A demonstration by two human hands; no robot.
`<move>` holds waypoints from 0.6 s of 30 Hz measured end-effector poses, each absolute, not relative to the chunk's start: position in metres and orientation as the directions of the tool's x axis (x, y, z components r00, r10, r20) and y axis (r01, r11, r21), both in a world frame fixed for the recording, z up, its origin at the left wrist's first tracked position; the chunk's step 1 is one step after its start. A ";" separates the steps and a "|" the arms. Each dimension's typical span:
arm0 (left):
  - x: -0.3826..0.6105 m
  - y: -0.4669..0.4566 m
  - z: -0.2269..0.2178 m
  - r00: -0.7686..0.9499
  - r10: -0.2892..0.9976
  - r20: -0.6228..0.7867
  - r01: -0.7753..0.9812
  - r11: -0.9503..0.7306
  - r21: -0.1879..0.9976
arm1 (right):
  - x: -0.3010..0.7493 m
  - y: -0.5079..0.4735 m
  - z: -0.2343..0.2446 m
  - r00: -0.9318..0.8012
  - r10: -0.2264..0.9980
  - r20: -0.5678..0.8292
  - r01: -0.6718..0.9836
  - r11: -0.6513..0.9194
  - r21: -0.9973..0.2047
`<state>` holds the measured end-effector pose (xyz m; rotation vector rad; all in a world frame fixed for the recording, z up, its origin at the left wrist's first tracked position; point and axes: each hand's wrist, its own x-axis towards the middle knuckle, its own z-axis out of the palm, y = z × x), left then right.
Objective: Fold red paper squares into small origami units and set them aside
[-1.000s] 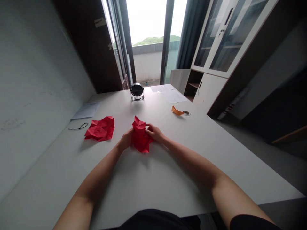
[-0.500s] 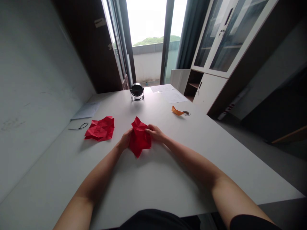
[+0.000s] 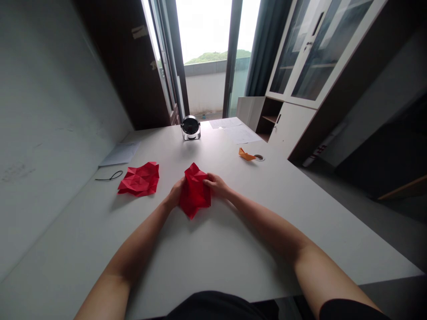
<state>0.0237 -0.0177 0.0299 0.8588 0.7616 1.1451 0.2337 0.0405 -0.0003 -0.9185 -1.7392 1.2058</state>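
Between my two hands is a sheet of red folded paper [image 3: 195, 192], its top and bottom ending in points. My left hand [image 3: 175, 194] grips its left edge, with the fingers partly hidden behind the paper. On the opposite edge, my right hand [image 3: 216, 184] pinches the paper, thumb in front. A second piece of red creased paper [image 3: 140, 179] lies on the white table [image 3: 213, 262] to the left of my left hand, apart from it.
A small round black device on a silver stand [image 3: 191, 128] stands at the back. An orange folded paper boat [image 3: 246, 154] lies beside a cable hole [image 3: 259, 158]. Further off are white papers [image 3: 245, 134]; at left, a black cable tie [image 3: 110, 176] and more paper [image 3: 120, 154].
The upper part of the held red paper has shifted slightly to the right and its folds sit a little differently. Both hands keep their grip in nearly the same place.
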 end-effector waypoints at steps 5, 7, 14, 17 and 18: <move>0.020 -0.009 0.017 0.026 1.000 0.017 -0.368 -0.006 0.930 | 0.233 0.037 0.005 -0.396 0.901 0.179 0.158 0.259 -0.953; 0.018 -0.005 0.012 0.008 1.000 0.017 -0.359 -0.013 0.933 | 0.233 0.035 0.008 -0.394 0.903 0.171 0.168 0.254 -0.952; 0.017 -0.006 0.016 0.021 1.000 0.011 -0.376 -0.002 0.927 | 0.234 0.035 0.008 -0.406 0.897 0.176 0.190 0.271 -0.943; 0.019 -0.010 0.020 0.050 0.999 0.020 -0.387 0.000 0.922 | 0.233 0.037 0.005 -0.411 0.894 0.180 0.206 0.283 -0.937; 0.019 -0.011 0.021 0.059 0.998 0.025 -0.383 -0.001 0.924 | 0.233 0.038 0.004 -0.410 0.894 0.181 0.210 0.286 -0.935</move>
